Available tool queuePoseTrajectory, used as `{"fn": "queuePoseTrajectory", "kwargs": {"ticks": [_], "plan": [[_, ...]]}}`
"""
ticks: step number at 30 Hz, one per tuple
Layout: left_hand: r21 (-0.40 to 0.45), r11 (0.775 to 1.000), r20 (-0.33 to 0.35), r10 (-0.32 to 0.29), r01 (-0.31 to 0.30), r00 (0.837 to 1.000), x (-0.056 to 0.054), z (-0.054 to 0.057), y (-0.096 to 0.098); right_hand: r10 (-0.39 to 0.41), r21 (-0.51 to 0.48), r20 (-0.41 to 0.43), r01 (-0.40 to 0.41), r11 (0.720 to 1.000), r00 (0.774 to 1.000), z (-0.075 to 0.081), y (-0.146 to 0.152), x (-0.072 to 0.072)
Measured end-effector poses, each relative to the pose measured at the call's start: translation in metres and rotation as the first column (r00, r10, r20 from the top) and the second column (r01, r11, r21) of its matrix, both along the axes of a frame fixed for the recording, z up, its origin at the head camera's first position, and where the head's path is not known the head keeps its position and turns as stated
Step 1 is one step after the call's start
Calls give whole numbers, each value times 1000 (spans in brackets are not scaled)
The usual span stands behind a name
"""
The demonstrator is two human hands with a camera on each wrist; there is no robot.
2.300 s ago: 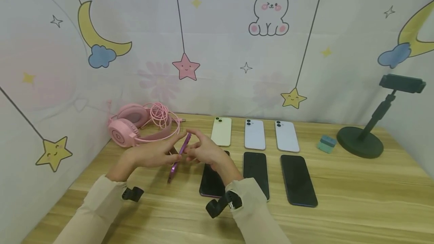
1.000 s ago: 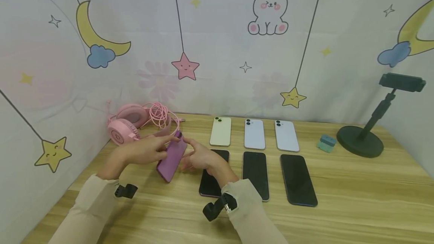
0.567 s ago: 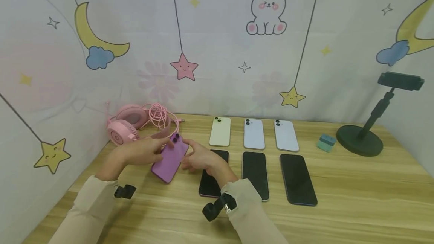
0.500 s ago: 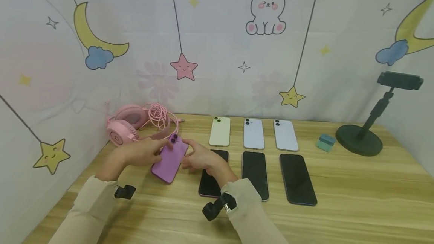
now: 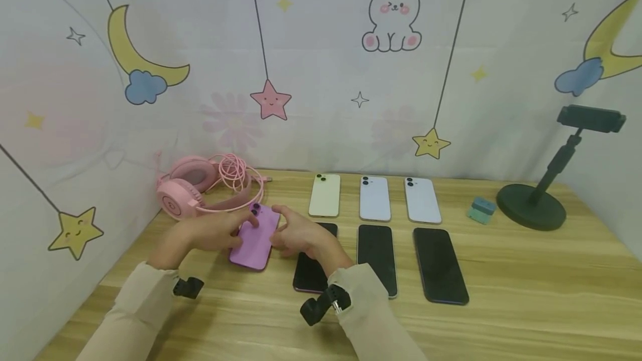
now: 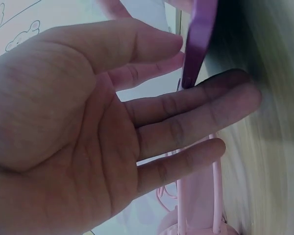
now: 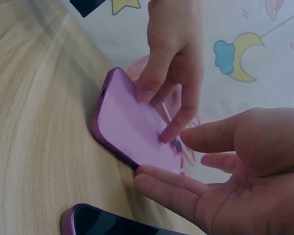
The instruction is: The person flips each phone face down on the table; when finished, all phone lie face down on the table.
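A purple phone [image 5: 256, 245] lies nearly flat with its back up and its camera corner at the far end. My left hand [image 5: 215, 230] reaches over it from the left, thumb and index fingertips touching the back, as the right wrist view [image 7: 174, 68] shows. In the left wrist view the left fingers [image 6: 191, 128] extend fairly straight near the phone's edge [image 6: 198, 44]. My right hand [image 5: 303, 234] is at the phone's right side, its extended fingers [image 7: 171, 188] right at the long edge. A dark-screened phone [image 5: 310, 272] lies partly under the right forearm.
Two more phones, screens up, lie to the right [image 5: 377, 258] [image 5: 440, 266]. Behind them are a cream phone [image 5: 325, 196] and two pale phones [image 5: 375, 199] [image 5: 423, 200]. Pink headphones [image 5: 183, 194] sit back left; a small teal block [image 5: 482, 210] and a black stand [image 5: 531, 208] are right.
The purple phone has gone from standing on its edge to lying back up. Over the last half second it turned a little straighter and shifted right, with the left hand moving along.
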State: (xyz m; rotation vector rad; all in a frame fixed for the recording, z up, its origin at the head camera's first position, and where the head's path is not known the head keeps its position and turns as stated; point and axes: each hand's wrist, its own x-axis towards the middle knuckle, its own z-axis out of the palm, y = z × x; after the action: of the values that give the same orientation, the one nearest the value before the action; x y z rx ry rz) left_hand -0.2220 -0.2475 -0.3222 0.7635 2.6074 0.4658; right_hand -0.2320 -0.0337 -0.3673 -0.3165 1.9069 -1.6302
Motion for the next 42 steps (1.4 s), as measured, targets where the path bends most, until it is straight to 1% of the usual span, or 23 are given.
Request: {"fn": "queuePoseTrajectory", "kwargs": {"ticks": [7, 18, 25, 35, 38, 42], "plan": [[-12, 1000, 5, 12, -12, 1000, 0, -2, 2, 5, 1, 5, -5, 1000, 1000, -1, 0, 0], [-40, 999, -17, -3, 3, 1000, 0, -2, 5, 3, -6, 13, -3, 1000, 1000, -2, 0, 1], [-70, 997, -4, 25, -25, 1000, 2, -1, 7, 12, 4, 6, -12, 1000, 1000, -2, 1, 0], [-98, 995, 18, 27, -25, 999, 2, -2, 7, 27, -5, 11, -27, 1000, 1000, -1, 2, 2], [-94, 995, 22, 21, -19, 1000, 2, -3, 7, 28, 1, 8, -28, 1000, 1000, 0, 2, 2], [-79, 997, 17, -8, 9, 1000, 2, -3, 6, 36, 35, -17, -35, 999, 999, 3, 2, 3]]}}
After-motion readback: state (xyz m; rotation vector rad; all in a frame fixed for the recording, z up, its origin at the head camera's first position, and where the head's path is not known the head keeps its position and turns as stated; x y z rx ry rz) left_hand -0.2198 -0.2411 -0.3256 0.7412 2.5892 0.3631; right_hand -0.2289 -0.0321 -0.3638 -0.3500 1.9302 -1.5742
